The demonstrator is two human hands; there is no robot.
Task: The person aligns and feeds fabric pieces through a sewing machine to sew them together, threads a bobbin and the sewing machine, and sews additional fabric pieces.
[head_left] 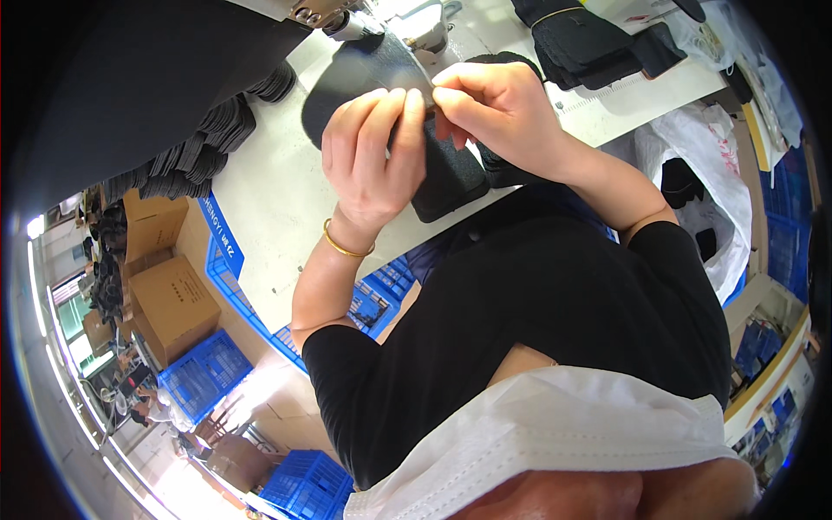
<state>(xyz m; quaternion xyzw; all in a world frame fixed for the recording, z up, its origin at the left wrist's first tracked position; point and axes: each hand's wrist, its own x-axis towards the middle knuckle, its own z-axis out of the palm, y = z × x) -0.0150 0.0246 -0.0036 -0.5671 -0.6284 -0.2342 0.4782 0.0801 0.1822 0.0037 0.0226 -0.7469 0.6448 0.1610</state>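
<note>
Below the sewing machine head [342, 19], a flat black fabric piece [334, 87] with rounded ends lies on the white table. My left hand [377, 152] is closed at its edge, fingers bent and tips together. From the right, my right hand [503, 108] pinches with thumb and forefinger at the same edge, its tips almost meeting the left ones. What exactly sits between the fingertips is too small to make out. Another black piece [451, 178] lies beneath my hands, reaching to the table's near edge, with more black pieces [503, 169] beside it.
Stacks of black pieces [225, 130] line the table's left side. A tied bundle of black pieces [581, 43] lies at the far right. Right of the table hangs a white plastic bag [719, 199] holding black pieces. Blue crates [204, 373] and cardboard boxes [173, 308] stand at lower left.
</note>
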